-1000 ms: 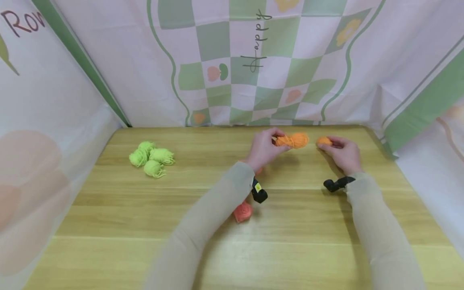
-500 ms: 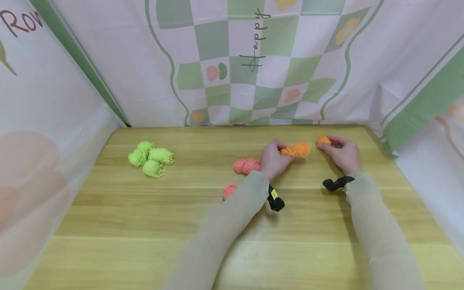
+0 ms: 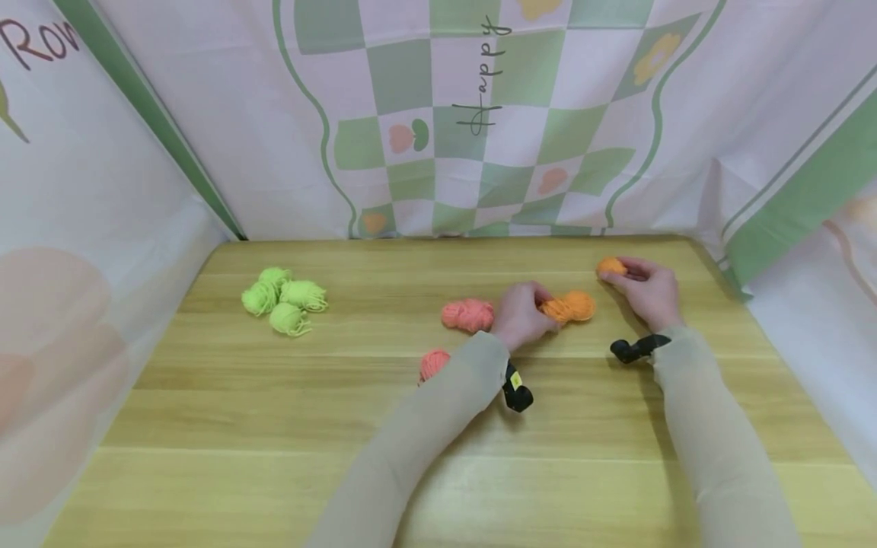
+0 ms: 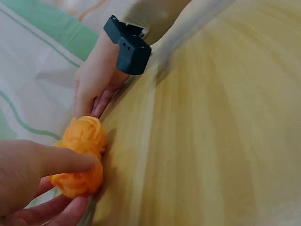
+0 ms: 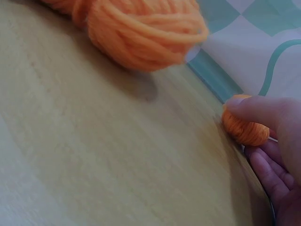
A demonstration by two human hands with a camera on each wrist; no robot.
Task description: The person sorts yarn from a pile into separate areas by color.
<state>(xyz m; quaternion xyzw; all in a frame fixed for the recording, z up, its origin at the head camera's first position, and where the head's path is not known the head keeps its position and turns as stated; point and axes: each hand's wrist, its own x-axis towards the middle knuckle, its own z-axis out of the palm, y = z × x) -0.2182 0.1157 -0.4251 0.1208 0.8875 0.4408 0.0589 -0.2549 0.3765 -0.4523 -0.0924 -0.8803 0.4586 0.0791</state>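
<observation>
My left hand (image 3: 524, 313) pinches one end of an orange yarn skein (image 3: 574, 306), narrow at its middle, low over the wooden table. In the left wrist view the thumb lies across this skein (image 4: 83, 136), with fingers beneath. Farther back on the right, my right hand (image 3: 647, 289) holds a second orange yarn skein (image 3: 610, 266) between thumb and fingers; much of it is hidden. The right wrist view shows that skein (image 5: 247, 127) close to the tabletop. A coral-pink yarn skein (image 3: 468, 314) lies just left of my left hand.
Another coral-pink skein (image 3: 433, 365) is partly covered by my left sleeve (image 3: 418, 426). Several lime-green yarn skeins (image 3: 281, 297) sit clustered at the back left of the table (image 3: 205, 411). A printed cloth (image 3: 459, 175) hangs behind the table's back edge.
My left hand has come toward the front and slightly right, lowering its orange skein nearer the table. A pink skein that the hand and arm covered now shows. My right hand stays put.
</observation>
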